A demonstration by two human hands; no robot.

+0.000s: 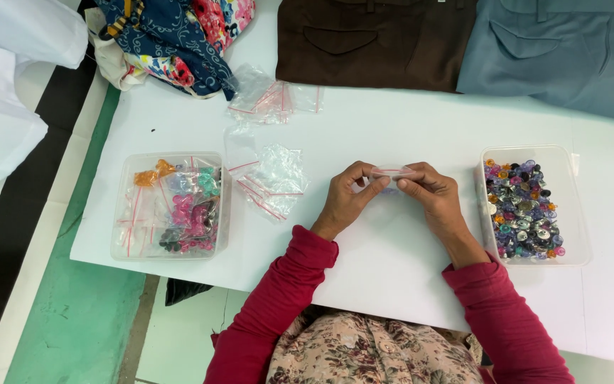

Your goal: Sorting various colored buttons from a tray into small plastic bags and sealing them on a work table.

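Note:
Both of my hands meet over the middle of the white table, pinching a small clear zip bag [391, 173] with a red seal strip. My left hand [348, 197] grips its left end and my right hand [431, 196] its right end. Something small and bluish shows inside the bag, mostly hidden by my fingers. To the right stands a clear tub [570, 206] full of loose coloured buttons [524, 210]. On the left sits another clear tub [124, 213] holding filled little bags of coloured buttons [186, 210].
A loose heap of empty zip bags [271, 181] lies left of my hands, with more bags [271, 96] further back. Folded brown [371, 39] and grey-blue garments [563, 50] lie along the far edge. Patterned cloth [179, 35] is piled at the back left.

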